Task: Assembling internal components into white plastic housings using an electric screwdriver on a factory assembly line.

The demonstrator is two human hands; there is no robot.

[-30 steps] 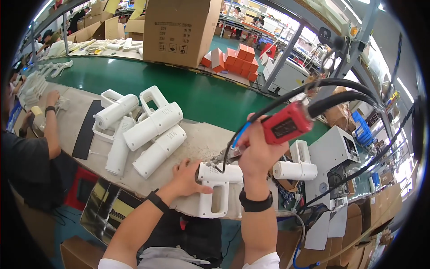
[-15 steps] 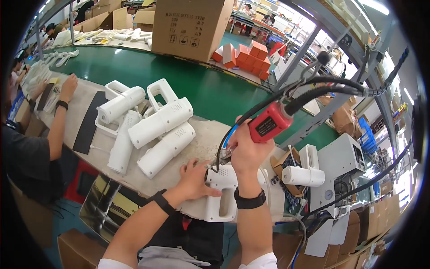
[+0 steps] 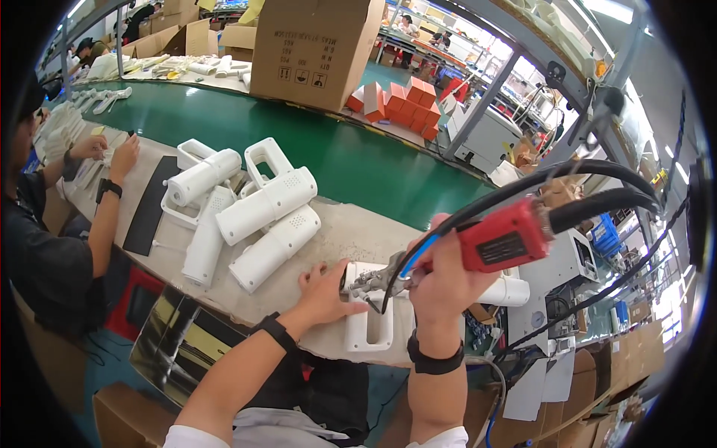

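A white plastic housing with a loop handle (image 3: 357, 326) lies at the near edge of the bench. My left hand (image 3: 323, 295) grips its left end, thumb bent toward the handle. In my right hand (image 3: 444, 290) is a red power screwdriver (image 3: 505, 239), held almost level with fingers wrapped around its front. Its metal nose points left, over the housing near my left thumb. Whether the tip touches the housing I cannot tell. My right hand and the tool hide the housing's right part. Several similar white housings (image 3: 267, 205) lie piled to the left.
Black cables (image 3: 575, 170) arch from the screwdriver to the right. Another white housing (image 3: 508, 291) lies behind my right hand. A green conveyor belt (image 3: 299, 142) runs beyond the bench, with a large carton (image 3: 314, 52) past it. At left a co-worker's hand (image 3: 125, 157) handles small parts.
The screwdriver has tilted and swung right, its nose now turned left over the housing. My right hand moved right and nearer; my left hand stays on the housing.
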